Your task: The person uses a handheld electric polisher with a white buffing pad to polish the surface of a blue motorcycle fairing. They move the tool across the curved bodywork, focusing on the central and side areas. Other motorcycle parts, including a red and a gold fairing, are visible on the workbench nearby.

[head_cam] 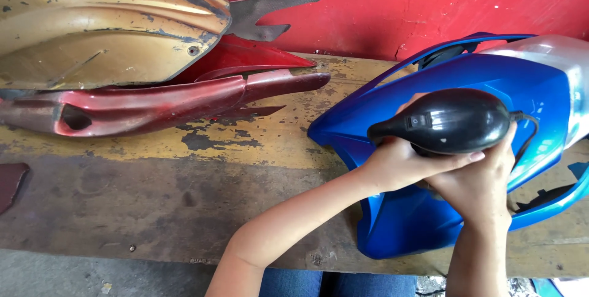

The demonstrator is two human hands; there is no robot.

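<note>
Both hands grip the black power tool [445,122]: left hand [402,162] wraps its nose, right hand [481,177] cups underneath. It sits on the blue panel [429,76] on the counter [184,192]. The panel looks shiny all over; work seems barely begun.

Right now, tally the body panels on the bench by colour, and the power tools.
Blue panel: 1
Gold panel: 1
Red panels: 2, as far as the overlap shows
Black power tool, held by left hand and right hand: 1
Total: 5
</note>
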